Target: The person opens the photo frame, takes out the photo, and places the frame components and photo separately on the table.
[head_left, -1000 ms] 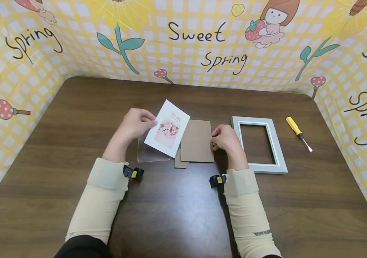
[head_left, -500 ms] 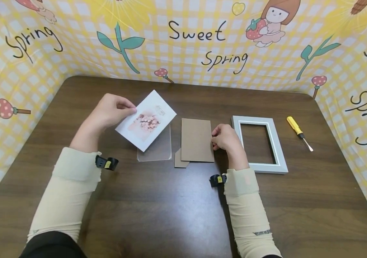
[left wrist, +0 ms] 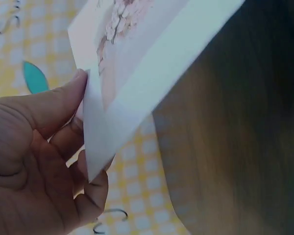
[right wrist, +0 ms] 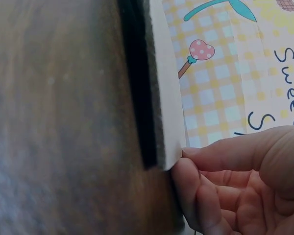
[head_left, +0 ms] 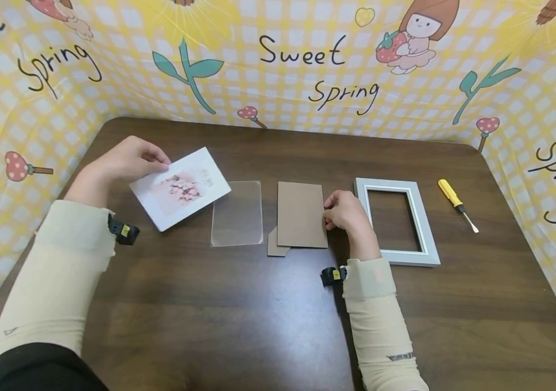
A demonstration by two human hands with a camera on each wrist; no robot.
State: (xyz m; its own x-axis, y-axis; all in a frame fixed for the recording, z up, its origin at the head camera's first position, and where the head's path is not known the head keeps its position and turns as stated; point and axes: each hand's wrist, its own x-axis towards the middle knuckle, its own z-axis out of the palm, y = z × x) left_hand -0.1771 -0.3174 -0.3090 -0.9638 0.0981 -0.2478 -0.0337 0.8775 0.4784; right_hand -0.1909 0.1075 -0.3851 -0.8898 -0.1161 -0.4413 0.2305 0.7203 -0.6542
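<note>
My left hand pinches the edge of a white picture card printed with pink blossoms. It is held tilted over the left of the table, thumb on the printed face in the left wrist view. My right hand pinches the right edge of a brown backing board; the right wrist view shows thumb and forefinger at its corner. Partly under the board lies a smaller brown cardboard piece. Between card and board, a clear plastic sheet lies flat, one corner of the card overlapping it.
A pale grey-blue picture frame lies just right of my right hand, without anything in its opening. Farther right is a yellow-handled screwdriver. A yellow checked cloth walls the table at the back and sides.
My left hand has carried the picture card leftward, turning it and uncovering most of the clear sheet. My right hand stays at the backing board's edge.
</note>
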